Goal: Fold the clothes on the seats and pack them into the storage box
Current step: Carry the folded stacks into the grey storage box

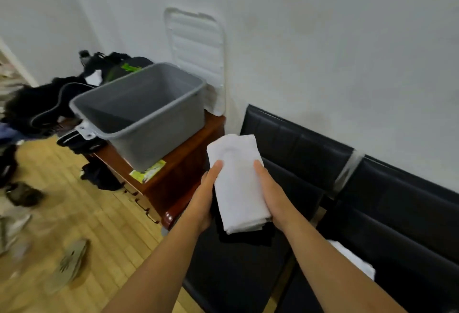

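Above the black seats (285, 275), the left hand (203, 200) and right hand (273, 198) are each closed on a side of a folded white cloth (236, 183), with a dark folded piece (246, 237) stacked under it. The stack is held in the air between the seats and the grey box (139, 113), which stands open on a brown desk (178, 163) to the left. As far as its inside shows, the box looks empty, so packing seems barely begun; this stack appears to be the first load. Another white garment (355, 260) lies unfolded on a seat beside the right forearm, so more folding is probably left. A white lid (198, 49) leans on the wall behind the box. Dark clothes and bags (49, 103) are heaped behind the box, and shoes (69, 263) lie on the floor. Nothing stands between the stack and the box opening.
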A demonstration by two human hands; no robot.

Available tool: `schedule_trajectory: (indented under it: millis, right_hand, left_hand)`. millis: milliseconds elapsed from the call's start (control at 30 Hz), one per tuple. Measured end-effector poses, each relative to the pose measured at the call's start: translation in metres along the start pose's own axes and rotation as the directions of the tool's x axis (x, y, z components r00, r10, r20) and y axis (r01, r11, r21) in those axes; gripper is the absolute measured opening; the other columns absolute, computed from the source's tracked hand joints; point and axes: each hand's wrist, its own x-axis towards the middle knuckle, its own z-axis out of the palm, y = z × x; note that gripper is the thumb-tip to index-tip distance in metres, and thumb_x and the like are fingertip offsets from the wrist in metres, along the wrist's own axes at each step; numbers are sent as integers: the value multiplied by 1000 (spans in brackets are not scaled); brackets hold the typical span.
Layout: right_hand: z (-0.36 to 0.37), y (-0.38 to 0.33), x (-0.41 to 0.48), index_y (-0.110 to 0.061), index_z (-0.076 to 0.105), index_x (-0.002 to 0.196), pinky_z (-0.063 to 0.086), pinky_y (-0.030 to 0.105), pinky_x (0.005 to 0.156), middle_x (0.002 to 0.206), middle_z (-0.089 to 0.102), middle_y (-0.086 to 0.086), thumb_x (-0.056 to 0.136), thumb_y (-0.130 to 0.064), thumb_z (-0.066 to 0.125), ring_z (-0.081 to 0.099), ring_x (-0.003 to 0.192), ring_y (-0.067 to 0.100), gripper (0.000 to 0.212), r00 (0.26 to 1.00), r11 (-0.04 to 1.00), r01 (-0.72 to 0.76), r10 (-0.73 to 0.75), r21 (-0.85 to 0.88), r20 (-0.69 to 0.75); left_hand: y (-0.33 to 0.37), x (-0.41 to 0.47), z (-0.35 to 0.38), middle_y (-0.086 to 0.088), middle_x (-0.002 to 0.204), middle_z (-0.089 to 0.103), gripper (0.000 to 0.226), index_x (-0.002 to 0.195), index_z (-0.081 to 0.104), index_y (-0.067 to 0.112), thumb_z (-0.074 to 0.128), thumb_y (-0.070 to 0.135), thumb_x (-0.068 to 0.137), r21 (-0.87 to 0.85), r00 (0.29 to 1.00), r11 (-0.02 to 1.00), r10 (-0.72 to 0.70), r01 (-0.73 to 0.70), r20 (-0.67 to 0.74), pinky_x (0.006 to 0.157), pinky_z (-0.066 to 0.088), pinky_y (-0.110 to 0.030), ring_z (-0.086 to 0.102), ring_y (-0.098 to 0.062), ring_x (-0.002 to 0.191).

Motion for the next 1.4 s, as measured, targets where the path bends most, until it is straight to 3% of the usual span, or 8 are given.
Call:
schedule_trajectory:
  millis: [67,233,500,567,767,1000,1233,1400]
  right_hand:
    - [18,-23,9,-33,61,119,54,33,81,109,73,-4,93,-67,48,70,100,17,45,999,1000,28,-28,15,31]
    - [95,-89,55,-28,57,132,52,46,102,115,74,1,84,-76,53,71,105,23,68,994,996,84,-84,-2,74]
    - [233,-178,157,-28,62,123,54,42,100,109,76,1,83,-75,56,72,103,22,62,988,988,145,-141,-52,67]
    - [249,-191,172,-26,66,118,53,42,101,106,77,1,85,-73,57,72,102,22,58,988,988,136,-130,-76,80]
    - [286,-224,224,-25,69,111,56,37,95,101,78,0,88,-69,57,73,100,22,51,995,985,90,-85,-145,46]
    - [309,-251,293,-22,69,110,55,38,96,102,77,2,88,-69,57,73,97,22,52,995,963,96,-89,-254,37]
    - [340,-267,385,-21,67,119,55,44,98,105,77,5,79,-74,63,73,99,27,66,999,962,53,-49,-267,23]
    - [359,-271,474,-21,66,123,55,43,97,110,75,4,73,-79,62,73,100,25,76,997,955,4,-25,-298,-68]
  left_hand:
    - [29,2,-8,-4,120,71,109,137,49,35,82,80,43,-34,999,999,34,-35,-31,99,51,-54,68,-31,110]
    - [119,25,-58,-6,120,71,104,138,52,27,82,75,51,-86,989,986,144,-146,-25,97,53,-49,70,-29,107]
    - [250,99,-166,-9,116,73,56,126,62,20,58,61,88,-162,976,972,187,-168,109,92,54,-44,71,-27,104]
    - [264,115,-182,-8,113,74,54,123,63,21,55,62,89,-174,977,974,169,-144,133,89,54,-43,72,-25,102]
    - [292,177,-217,-8,120,72,64,129,61,23,55,69,85,-217,979,970,140,-106,151,106,46,-49,68,-28,112]
    - [312,229,-231,-8,120,72,65,131,60,22,53,70,86,-296,984,950,142,-104,111,103,49,-49,68,-29,111]
    - [347,302,-260,-10,119,72,64,133,59,20,48,67,91,-314,989,945,118,-86,86,99,52,-46,69,-28,109]
    - [361,394,-291,-10,121,71,66,133,57,21,56,68,87,-295,993,955,20,14,112,102,49,-49,68,-30,111]
